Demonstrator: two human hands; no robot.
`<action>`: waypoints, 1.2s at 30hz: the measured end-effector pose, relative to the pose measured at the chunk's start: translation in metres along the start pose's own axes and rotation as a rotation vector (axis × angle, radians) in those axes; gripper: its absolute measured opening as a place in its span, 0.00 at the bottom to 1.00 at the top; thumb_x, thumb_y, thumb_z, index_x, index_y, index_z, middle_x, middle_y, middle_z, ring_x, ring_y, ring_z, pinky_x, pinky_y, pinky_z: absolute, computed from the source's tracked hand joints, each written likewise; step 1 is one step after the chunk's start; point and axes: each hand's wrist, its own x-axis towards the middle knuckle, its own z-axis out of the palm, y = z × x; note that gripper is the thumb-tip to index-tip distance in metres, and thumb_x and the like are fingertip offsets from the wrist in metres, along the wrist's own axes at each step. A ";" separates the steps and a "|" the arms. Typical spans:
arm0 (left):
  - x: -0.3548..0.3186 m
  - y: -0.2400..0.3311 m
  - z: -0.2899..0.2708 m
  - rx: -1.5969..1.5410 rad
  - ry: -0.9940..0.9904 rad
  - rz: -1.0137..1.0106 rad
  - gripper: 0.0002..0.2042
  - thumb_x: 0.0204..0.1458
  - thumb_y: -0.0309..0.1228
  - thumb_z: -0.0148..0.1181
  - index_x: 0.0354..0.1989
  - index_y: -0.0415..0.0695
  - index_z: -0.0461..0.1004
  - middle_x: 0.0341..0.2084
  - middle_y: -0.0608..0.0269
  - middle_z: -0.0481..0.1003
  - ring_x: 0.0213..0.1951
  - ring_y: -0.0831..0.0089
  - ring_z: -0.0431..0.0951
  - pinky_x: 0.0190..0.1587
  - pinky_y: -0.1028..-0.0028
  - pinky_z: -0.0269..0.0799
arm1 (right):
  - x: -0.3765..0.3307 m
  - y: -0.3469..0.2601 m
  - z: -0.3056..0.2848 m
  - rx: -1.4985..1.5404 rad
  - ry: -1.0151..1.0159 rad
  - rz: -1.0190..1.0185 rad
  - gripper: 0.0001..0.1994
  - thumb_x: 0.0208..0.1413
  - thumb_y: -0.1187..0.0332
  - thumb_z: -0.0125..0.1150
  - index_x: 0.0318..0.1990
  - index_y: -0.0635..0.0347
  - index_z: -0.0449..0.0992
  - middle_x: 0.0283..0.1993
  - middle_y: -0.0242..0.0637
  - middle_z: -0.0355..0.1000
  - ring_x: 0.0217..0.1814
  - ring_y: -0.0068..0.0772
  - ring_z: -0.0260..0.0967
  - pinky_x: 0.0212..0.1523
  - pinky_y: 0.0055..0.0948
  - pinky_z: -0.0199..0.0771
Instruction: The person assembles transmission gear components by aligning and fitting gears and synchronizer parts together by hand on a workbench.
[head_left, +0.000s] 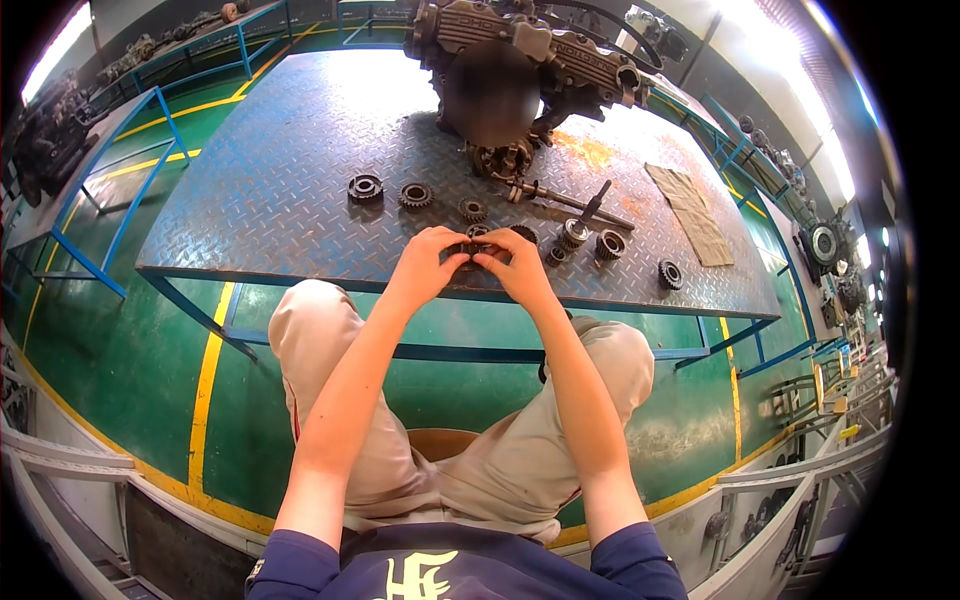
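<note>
My left hand (430, 264) and my right hand (513, 266) meet at the near edge of the metal table (290, 190). Fingers curl inward from both sides, pinching a small dark metal part (473, 247) between the fingertips. Much of that part is covered, so its exact kind cannot be made out. Just beyond the fingers lies a small gear (472, 209), and another gear (524, 234) sits partly behind my right hand. Left of them rest a toothed gear (416, 196) and a larger gear (366, 188).
To the right stand a gear shaft (585, 218), a gear (610, 244) and a small gear (670, 274). A long rod (570, 200) lies behind them, near a folded cloth (690, 215). A large engine (540, 50) takes up the table's far side.
</note>
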 end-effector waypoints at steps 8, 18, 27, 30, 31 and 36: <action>-0.001 -0.013 -0.002 0.008 -0.017 0.024 0.14 0.50 0.25 0.65 0.46 0.37 0.79 0.42 0.52 0.79 0.46 0.54 0.78 0.49 0.65 0.72 | 0.001 -0.003 0.003 -0.108 -0.040 -0.061 0.19 0.49 0.70 0.72 0.50 0.61 0.79 0.47 0.39 0.75 0.46 0.36 0.73 0.45 0.30 0.72; 0.001 -0.008 0.004 -0.028 0.036 0.004 0.09 0.54 0.25 0.61 0.42 0.37 0.80 0.39 0.51 0.80 0.44 0.54 0.78 0.50 0.65 0.72 | 0.000 0.003 0.003 -0.060 0.042 -0.073 0.11 0.56 0.76 0.64 0.47 0.67 0.80 0.46 0.43 0.76 0.45 0.39 0.75 0.44 0.29 0.74; 0.001 -0.005 0.002 -0.039 0.015 -0.031 0.10 0.53 0.25 0.63 0.43 0.38 0.80 0.40 0.54 0.80 0.44 0.56 0.78 0.49 0.66 0.72 | 0.001 0.003 0.002 -0.018 0.028 -0.042 0.13 0.53 0.76 0.67 0.46 0.67 0.80 0.46 0.42 0.76 0.41 0.32 0.75 0.42 0.26 0.75; 0.001 -0.006 0.001 -0.028 0.016 -0.024 0.10 0.52 0.25 0.64 0.43 0.39 0.81 0.40 0.55 0.80 0.44 0.58 0.78 0.48 0.67 0.72 | 0.001 0.003 0.002 -0.016 0.025 -0.041 0.13 0.53 0.76 0.67 0.46 0.67 0.80 0.45 0.41 0.76 0.39 0.31 0.75 0.41 0.26 0.74; 0.001 -0.006 0.001 -0.026 0.012 -0.031 0.10 0.52 0.26 0.64 0.43 0.39 0.81 0.40 0.55 0.80 0.44 0.58 0.78 0.47 0.67 0.72 | 0.001 0.002 0.002 -0.018 0.024 -0.045 0.13 0.53 0.76 0.67 0.46 0.68 0.80 0.45 0.41 0.76 0.38 0.31 0.75 0.41 0.26 0.74; 0.001 -0.005 0.000 -0.030 -0.002 -0.047 0.11 0.53 0.26 0.64 0.44 0.40 0.81 0.42 0.57 0.80 0.44 0.60 0.78 0.46 0.68 0.72 | 0.001 0.004 0.002 -0.017 0.020 -0.041 0.14 0.53 0.75 0.68 0.47 0.67 0.79 0.45 0.41 0.76 0.38 0.30 0.74 0.41 0.26 0.74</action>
